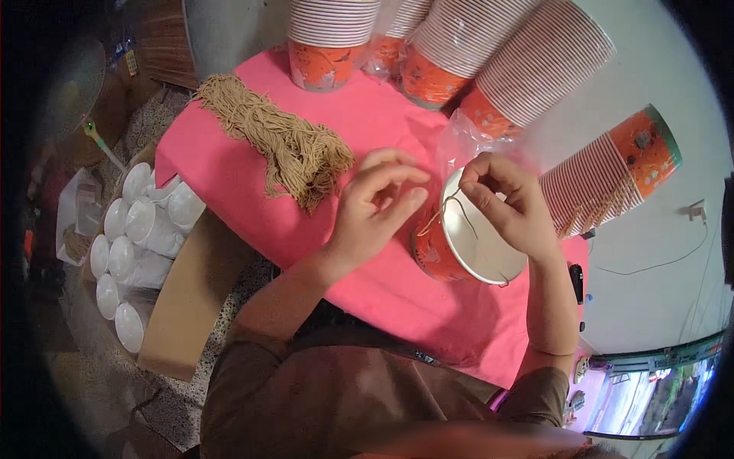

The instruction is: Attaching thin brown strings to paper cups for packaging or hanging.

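A large paper bucket (437, 251), orange-red outside and white inside, stands on the pink tablecloth in front of me with its mouth tilted my way. Over its mouth, my right hand (511, 200) pinches a thin brown cord (454, 202), whose loose end hangs against the white inside. To the left of the rim is my left hand (378, 200), its fingers curved but apart, with nothing visible between them. Beyond that hand lies a thick bundle of tan cords (279, 138). A short dark piece of cord shows at the bucket's lower rim.
Tall stacks of nested paper buckets (327, 65) line the table's far side, some in clear plastic. A leaning stack (592, 180) at the right has cords draped over it. On the floor at left, a cardboard box (180, 306) holds several white cups (145, 222).
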